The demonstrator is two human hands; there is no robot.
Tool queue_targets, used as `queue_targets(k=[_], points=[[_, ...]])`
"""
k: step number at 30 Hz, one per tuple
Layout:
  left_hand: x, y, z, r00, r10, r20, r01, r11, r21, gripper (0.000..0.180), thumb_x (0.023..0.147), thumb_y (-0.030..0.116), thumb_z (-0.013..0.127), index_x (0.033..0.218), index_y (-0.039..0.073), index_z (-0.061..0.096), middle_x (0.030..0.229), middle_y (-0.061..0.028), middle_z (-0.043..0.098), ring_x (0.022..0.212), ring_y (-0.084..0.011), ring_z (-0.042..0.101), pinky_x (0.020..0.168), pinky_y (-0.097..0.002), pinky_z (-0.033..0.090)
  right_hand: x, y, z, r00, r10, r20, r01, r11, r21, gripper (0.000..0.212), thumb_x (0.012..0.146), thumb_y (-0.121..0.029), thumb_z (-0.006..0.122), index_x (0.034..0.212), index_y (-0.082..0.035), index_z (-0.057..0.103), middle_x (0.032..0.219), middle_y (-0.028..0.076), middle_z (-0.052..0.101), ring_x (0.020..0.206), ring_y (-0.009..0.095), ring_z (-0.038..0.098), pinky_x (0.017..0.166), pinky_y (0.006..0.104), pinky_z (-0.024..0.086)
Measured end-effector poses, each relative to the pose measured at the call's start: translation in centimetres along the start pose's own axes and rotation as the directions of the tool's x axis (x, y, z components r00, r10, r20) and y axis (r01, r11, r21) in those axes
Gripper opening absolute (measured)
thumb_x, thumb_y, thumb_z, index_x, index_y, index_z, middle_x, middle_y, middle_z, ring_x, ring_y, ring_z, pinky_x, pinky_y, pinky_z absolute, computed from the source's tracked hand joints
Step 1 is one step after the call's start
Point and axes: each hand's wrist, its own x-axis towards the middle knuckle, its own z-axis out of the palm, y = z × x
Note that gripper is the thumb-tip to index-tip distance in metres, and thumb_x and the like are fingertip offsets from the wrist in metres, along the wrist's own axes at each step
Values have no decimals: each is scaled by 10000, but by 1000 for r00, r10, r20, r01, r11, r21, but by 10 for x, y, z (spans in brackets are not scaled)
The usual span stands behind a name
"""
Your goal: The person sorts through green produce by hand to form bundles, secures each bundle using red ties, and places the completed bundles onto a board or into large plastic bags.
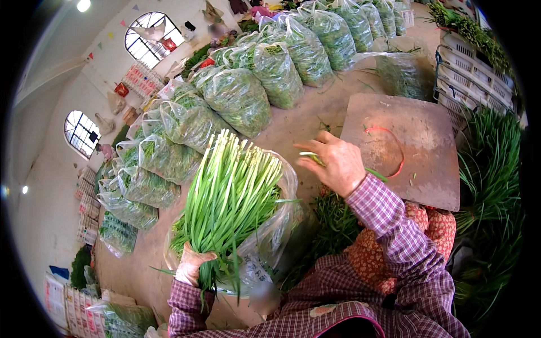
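Note:
My left hand (193, 263) is closed around the leafy lower end of a thick bunch of garlic chives (231, 191), whose pale cut ends point up and away. The bunch lies over the mouth of a clear plastic bag (262, 248). To the right of it, my right hand (337, 163) is raised, with a few loose chive stalks (311, 156) pinched between its fingers. A green leaf end (376, 174) trails out past the wrist. Right of that hand, a brown board (420, 129) carries a red band (401, 147) and small green scraps.
Several filled clear bags of greens (234, 98) stand in rows on the floor at the far left and back. White plastic crates (476, 76) are stacked at the far right. A heap of chives (490, 163) lies beside the board, and loose leaves (335, 217) lie below my right hand.

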Motion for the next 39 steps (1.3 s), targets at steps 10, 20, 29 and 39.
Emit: queue_targets(k=[10,20,29,39], points=[[0,36,36,999,35,41,-39,993,115,393,653,-36,741,1029,-20,628,923,-64,693,775,-123,635,738,-277,524,27,-47,23,976,-121,183,123,992,5,365,735,-374,732,1003,-133,681,962,45,574,685,248,635,601,394,493],[3,29,39,996,64,69,-77,975,210,381,637,-30,727,1006,-7,636,895,-51,689,760,-124,628,722,-283,519,14,-38,36,904,-53,424,-14,988,154,408,756,-357,708,1110,-165,645,883,131,656,830,319,642,708,450,503],[7,24,36,995,74,72,-94,935,343,439,633,-36,747,1047,-11,602,928,-42,694,819,-107,632,774,-265,515,7,-40,40,846,69,529,-142,985,99,273,798,-327,642,1018,-168,664,816,145,659,842,324,643,733,456,514],[6,23,44,991,27,134,-55,977,208,459,650,-83,724,1083,-4,593,972,-42,684,861,-110,622,804,-271,507,-2,-27,57,972,-29,235,44,997,-61,188,774,-124,595,940,-160,674,663,127,624,588,304,621,522,425,484]])
